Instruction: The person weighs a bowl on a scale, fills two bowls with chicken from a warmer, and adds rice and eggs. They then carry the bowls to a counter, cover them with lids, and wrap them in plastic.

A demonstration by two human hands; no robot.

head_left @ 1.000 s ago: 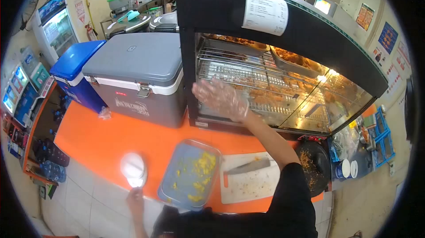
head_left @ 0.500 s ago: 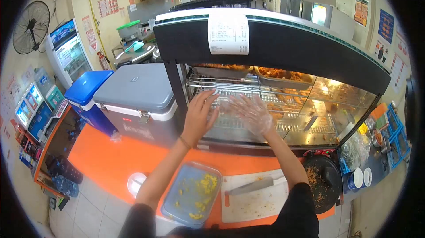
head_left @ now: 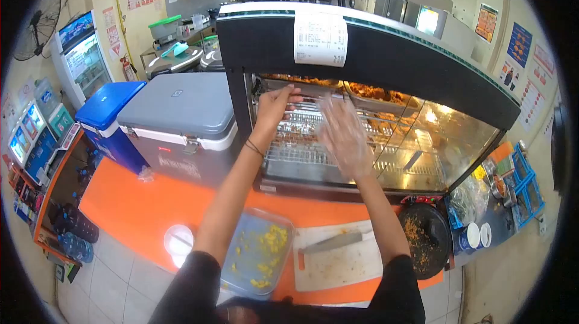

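Both my arms reach into a lit food warmer cabinet point(head_left: 368, 40) with wire racks and trays of fried chicken point(head_left: 377, 92). My bare left hand point(head_left: 274, 104) touches the edge of the upper tray point(head_left: 313, 88) at the cabinet's left side, fingers curled on it. My right hand point(head_left: 344, 134), in a clear plastic glove, is raised with fingers spread in front of the wire rack point(head_left: 301, 143), holding nothing.
On the orange counter point(head_left: 139, 203) lie a clear tray with yellow crumbs point(head_left: 256, 251), a white cutting board with a knife point(head_left: 335, 251), a round white lid point(head_left: 179, 241) and a black pan of crumbs point(head_left: 425, 239). A grey cooler point(head_left: 178, 119) and blue cooler point(head_left: 108, 116) stand left.
My left hand came up from the white lid on the counter to the cabinet and now rests on the upper tray. The gloved right hand rose higher along the racks.
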